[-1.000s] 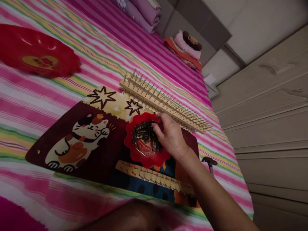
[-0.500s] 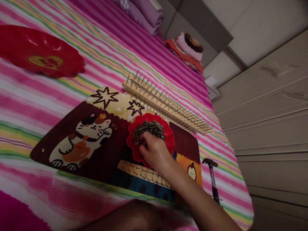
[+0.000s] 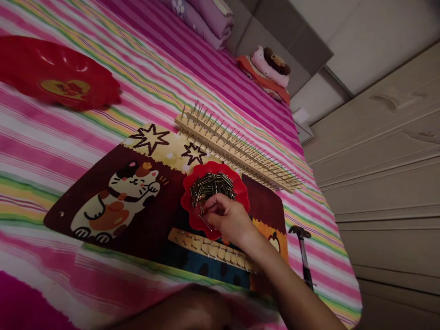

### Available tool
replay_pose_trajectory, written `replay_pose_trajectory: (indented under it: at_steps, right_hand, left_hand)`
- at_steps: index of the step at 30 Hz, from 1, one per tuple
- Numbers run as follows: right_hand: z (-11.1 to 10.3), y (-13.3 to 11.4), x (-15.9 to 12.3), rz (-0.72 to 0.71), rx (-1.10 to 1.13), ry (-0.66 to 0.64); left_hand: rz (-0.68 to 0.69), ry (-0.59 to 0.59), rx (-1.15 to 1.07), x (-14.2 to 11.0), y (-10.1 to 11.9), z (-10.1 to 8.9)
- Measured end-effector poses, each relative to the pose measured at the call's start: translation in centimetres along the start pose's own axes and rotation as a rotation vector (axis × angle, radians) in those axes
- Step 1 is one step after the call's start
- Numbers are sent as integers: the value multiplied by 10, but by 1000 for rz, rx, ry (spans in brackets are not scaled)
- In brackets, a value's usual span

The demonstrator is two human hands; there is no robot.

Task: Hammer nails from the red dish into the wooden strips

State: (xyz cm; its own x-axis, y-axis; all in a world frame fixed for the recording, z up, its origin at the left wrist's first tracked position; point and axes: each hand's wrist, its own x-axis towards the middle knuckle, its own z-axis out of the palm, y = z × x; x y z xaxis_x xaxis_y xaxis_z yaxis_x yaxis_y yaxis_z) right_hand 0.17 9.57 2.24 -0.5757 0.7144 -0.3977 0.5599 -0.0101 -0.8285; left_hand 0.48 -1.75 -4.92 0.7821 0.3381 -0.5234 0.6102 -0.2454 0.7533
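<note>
My right hand [image 3: 229, 219] reaches into a small red scalloped bowl [image 3: 244, 195] of loose nails [image 3: 216, 183]. Its fingers are curled in a pinch at the near side of the pile, and a nail [image 3: 205, 222] shows against the thumb and fingertips. Just below the bowl lies a short wooden strip [image 3: 192, 243] with nails standing in it, its right end partly behind my right wrist. Dark and blurred at the bottom edge is my left hand [image 3: 206, 309]; its fingers cannot be made out. Bowl and strip rest on a cat-patterned mat [image 3: 154, 220].
Beyond the mat lie long wooden strips [image 3: 233, 149] bristling with upright nails. A hammer [image 3: 304, 256] lies right of the mat on the striped bed cover [image 3: 44, 146]. A large red plate [image 3: 99, 85] is at the left. Folded bedding [image 3: 209, 23] sits at the back.
My right hand has drawn back a little toward the near right side of the bowl, uncovering more nails. A nail now shows by the thumb. The left hand has barely moved.
</note>
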Motion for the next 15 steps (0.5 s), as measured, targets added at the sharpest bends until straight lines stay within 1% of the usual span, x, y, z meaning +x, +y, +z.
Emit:
replay_pose_trajectory:
  at_steps: [2, 4, 6, 8, 10, 12, 13, 14, 15]
  right_hand:
    - [-2, -2, 0, 61, 116, -22]
    - [-6, -5, 1, 89, 175, -32]
    - [-11, -8, 4, 53, 185, 4]
    - [-19, -9, 8, -45, 141, 106]
    - [-27, -10, 12, -205, 19, 279]
    - [-32, -11, 14, -387, -192, 438]
    - [-32, -12, 14, -466, -313, 454]
    - [-31, -13, 14, -519, -434, 411]
    - [-28, -14, 13, -539, -554, 323]
  left_hand:
    - [-4, 4, -15, 1, -1, 1]
    - [6, 12, -27, 2, -2, 1]
    - [14, 9, -27, 3, -3, 2]
    - [9, 2, -24, 4, -3, 2]
    - [-4, -3, -25, 4, -3, 3]
    - [-8, 15, -29, 5, -4, 4]
    - [-4, 23, -28, 5, -5, 5]
    - [4, 31, -29, 6, -6, 5]
    - [14, 37, -35, 7, -6, 6]
